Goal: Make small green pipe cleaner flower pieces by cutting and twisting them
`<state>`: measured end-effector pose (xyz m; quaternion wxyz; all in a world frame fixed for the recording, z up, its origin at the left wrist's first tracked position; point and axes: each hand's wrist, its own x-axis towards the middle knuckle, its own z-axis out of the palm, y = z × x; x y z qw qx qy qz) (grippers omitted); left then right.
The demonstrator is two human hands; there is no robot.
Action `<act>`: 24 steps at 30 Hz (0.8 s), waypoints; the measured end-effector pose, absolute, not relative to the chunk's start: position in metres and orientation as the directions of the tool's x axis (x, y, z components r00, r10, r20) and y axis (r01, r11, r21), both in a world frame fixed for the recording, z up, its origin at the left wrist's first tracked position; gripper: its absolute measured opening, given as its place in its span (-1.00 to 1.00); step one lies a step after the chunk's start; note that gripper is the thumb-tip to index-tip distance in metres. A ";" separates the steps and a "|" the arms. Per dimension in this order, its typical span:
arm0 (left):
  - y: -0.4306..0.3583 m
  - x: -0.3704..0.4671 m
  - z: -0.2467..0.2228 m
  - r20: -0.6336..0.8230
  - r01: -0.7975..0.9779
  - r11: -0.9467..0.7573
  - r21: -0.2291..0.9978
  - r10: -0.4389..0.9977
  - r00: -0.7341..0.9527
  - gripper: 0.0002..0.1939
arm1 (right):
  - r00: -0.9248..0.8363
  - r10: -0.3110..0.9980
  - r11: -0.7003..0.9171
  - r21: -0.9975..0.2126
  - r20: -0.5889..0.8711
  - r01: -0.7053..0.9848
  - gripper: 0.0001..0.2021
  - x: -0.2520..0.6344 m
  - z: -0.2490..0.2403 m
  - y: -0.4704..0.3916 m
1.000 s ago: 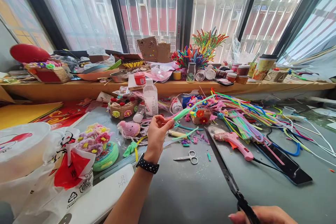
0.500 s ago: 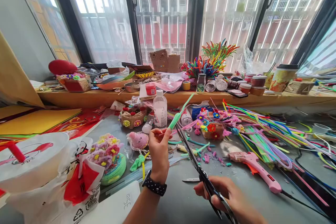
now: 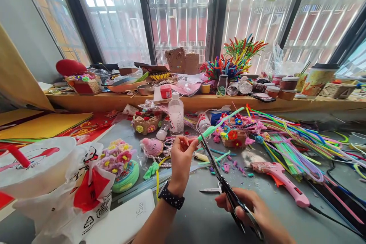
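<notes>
My left hand (image 3: 184, 156), with a dark dotted watch band at the wrist, pinches one end of a green fuzzy stem (image 3: 219, 125). The stem slants up to the right, thicker near my fingers and thinner at its far end. My right hand (image 3: 246, 206) is closed on the handles of long dark scissors (image 3: 220, 177). Their blades reach up to the green stem just right of my left fingertips; whether they touch it is hard to tell. A small pair of scissors (image 3: 210, 190) lies on the grey table between my hands.
A pink glue gun (image 3: 281, 183) and bundled colourful stems (image 3: 297, 148) lie right. A clear bottle (image 3: 175, 114) stands behind my left hand. Left are a flower-topped green craft (image 3: 126, 177), a white box (image 3: 131, 213) and a white tub (image 3: 37, 167). Small cut pieces (image 3: 226, 167) lie mid-table.
The green stem has tilted down to the right and its tip points further right. My left hand has shifted slightly right, and the scissor blades now cross close to the stem.
</notes>
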<state>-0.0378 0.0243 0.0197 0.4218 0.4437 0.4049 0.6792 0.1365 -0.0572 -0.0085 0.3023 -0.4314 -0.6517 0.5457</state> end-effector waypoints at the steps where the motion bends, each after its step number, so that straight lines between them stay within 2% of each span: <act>1: 0.024 -0.037 0.020 0.255 -0.202 -0.299 0.933 0.942 -0.216 -0.71 | -0.430 0.900 0.031 -0.972 -0.074 0.231 -0.41 0.136 -0.009 -0.057; 5: 0.024 -0.038 0.022 0.193 -0.177 -0.199 0.964 0.980 -0.052 -0.68 | -0.389 0.918 0.019 -0.975 -0.070 0.220 -0.42 0.137 -0.012 -0.058; 9: 0.025 -0.041 0.025 0.156 -0.194 -0.148 0.970 0.987 0.027 -0.66 | -0.408 0.912 0.047 -0.977 -0.043 0.207 -0.46 0.139 -0.014 -0.056; 12: 0.025 -0.044 0.028 0.150 -0.197 -0.139 0.971 0.988 0.045 -0.64 | -0.418 0.907 0.026 -0.989 -0.038 0.147 -0.51 0.140 -0.017 -0.052; 15: 0.024 -0.045 0.028 0.156 -0.164 -0.148 0.975 0.987 0.043 -0.65 | -0.410 0.910 -0.039 -0.998 -0.059 0.058 -0.48 0.140 -0.020 -0.050; 19: 0.025 -0.044 0.025 0.177 -0.127 -0.169 0.977 0.983 0.053 -0.66 | -0.456 0.885 -0.091 -0.995 -0.098 0.036 -0.47 0.139 -0.023 -0.050; 24: 0.026 -0.037 0.021 0.160 -0.164 -0.151 0.975 0.986 0.041 -0.70 | -0.413 0.910 -0.037 -0.999 -0.048 0.035 -0.56 0.133 -0.026 -0.055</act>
